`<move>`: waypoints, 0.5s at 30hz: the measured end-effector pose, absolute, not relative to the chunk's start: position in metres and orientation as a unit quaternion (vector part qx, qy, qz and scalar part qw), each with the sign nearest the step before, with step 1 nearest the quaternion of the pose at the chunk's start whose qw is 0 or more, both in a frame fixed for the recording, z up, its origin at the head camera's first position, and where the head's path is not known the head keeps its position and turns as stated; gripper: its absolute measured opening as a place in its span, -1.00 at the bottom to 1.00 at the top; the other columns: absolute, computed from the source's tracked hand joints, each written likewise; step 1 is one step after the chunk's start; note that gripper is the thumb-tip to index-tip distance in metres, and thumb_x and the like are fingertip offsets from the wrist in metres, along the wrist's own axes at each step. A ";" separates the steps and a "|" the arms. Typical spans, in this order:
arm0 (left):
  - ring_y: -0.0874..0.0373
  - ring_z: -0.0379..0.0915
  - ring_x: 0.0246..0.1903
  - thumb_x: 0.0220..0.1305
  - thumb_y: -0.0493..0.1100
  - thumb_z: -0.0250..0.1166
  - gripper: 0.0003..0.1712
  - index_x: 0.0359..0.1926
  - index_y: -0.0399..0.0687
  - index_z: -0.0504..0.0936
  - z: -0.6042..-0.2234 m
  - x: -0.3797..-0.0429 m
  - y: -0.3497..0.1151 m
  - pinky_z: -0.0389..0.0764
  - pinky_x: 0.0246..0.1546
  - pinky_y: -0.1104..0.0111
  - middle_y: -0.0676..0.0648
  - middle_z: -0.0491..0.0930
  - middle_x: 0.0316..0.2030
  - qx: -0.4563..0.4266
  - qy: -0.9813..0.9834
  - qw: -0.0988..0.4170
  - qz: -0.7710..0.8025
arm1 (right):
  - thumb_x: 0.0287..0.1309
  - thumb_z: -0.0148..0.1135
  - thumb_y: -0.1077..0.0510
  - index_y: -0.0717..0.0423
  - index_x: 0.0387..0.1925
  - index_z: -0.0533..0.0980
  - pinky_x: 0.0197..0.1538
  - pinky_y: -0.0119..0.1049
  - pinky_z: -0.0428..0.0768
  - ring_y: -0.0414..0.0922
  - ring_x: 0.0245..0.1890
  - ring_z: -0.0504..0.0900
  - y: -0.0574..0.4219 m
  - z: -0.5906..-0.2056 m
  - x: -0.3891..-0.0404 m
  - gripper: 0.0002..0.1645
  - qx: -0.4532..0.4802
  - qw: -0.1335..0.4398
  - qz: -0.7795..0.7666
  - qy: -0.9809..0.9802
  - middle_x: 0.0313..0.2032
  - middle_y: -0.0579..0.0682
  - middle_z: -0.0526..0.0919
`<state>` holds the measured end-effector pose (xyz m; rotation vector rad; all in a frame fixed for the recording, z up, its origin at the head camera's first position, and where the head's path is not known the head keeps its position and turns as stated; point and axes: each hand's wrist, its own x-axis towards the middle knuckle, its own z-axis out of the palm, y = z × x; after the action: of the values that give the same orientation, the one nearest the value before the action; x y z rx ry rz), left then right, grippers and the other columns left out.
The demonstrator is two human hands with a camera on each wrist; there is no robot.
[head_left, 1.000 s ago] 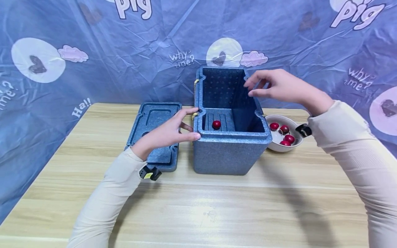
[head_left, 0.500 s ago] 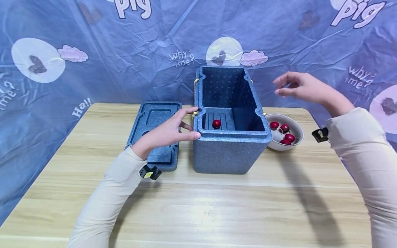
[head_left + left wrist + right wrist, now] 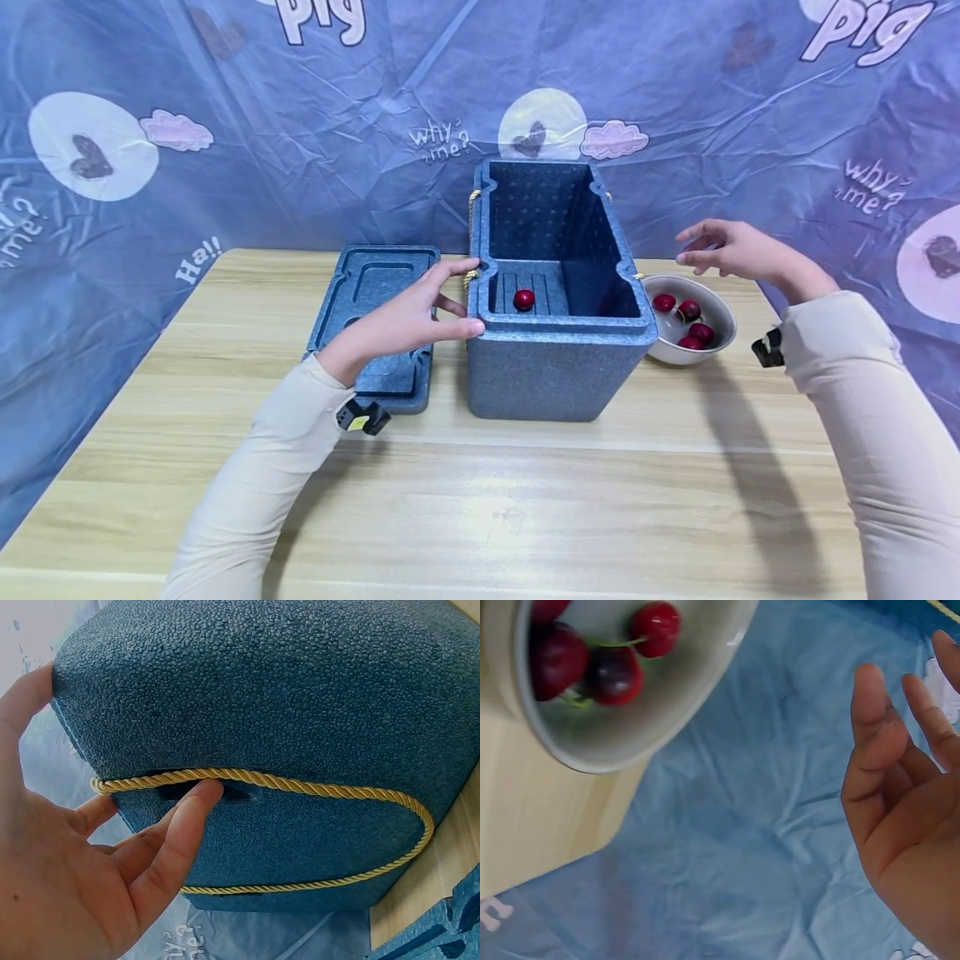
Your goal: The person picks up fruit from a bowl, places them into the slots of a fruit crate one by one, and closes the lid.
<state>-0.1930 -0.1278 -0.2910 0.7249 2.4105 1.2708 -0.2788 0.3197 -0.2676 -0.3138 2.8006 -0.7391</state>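
My left hand [image 3: 402, 320] rests against the left side of a blue-grey foam box [image 3: 551, 379], thumb at the near corner. In the left wrist view, a fingertip [image 3: 212, 789] touches the gold rope [image 3: 330, 786] by a recess in the box wall. One red cherry [image 3: 523, 299] lies on the ribbed floor inside the box. Behind and above the white bowl [image 3: 726, 321], my right hand [image 3: 738, 247] hovers with loosely bent fingers and holds nothing. Several cherries [image 3: 701, 333] lie in that bowl, green stems showing in the right wrist view.
The box's lid [image 3: 386, 375] lies flat left of the box, partly under my left hand and forearm. A printed blue cloth [image 3: 300, 167] hangs behind the wooden table [image 3: 450, 500]. The bowl stands close to the box's right side.
My right hand has moved right from the box's right rim, then lowered towards the bowl. My left hand, the box and the cherry in it have stayed in place.
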 end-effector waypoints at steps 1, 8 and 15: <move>0.13 0.49 0.14 0.20 0.18 0.31 -0.05 0.48 0.39 -0.04 -0.291 -0.193 -0.128 0.56 -0.04 0.19 0.02 -0.10 0.49 0.254 0.843 0.161 0.445 | 0.33 0.15 0.06 0.27 0.22 0.32 -0.42 -0.34 0.48 -0.36 -0.41 0.60 0.321 -0.271 -0.279 -0.45 -0.104 0.119 -0.252 0.955 -0.30 -0.23 0.64; 0.14 0.48 0.14 0.20 0.19 0.31 -0.06 0.46 0.45 -0.04 -0.291 -0.192 -0.128 0.57 -0.04 0.18 0.03 -0.10 0.49 0.249 0.843 0.166 0.447 | 0.33 0.13 0.09 0.33 0.23 0.30 -0.38 -0.28 0.48 -0.27 -0.40 0.60 0.330 -0.295 -0.279 -0.44 -0.093 0.152 -0.265 0.948 -0.24 -0.02 0.68; 0.14 0.48 0.14 0.20 0.21 0.30 -0.06 0.46 0.47 -0.04 -0.291 -0.193 -0.128 0.56 -0.05 0.19 0.03 -0.11 0.49 0.247 0.844 0.167 0.447 | 0.30 0.16 0.07 0.34 0.20 0.31 -0.39 -0.25 0.48 -0.24 -0.39 0.60 0.333 -0.312 -0.279 -0.43 -0.077 0.166 -0.274 0.944 -0.24 0.02 0.69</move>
<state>-0.1929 -0.1280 -0.2914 0.7026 2.4005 1.2709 -0.2789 0.3329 -0.3125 -0.2180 2.6878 -0.7803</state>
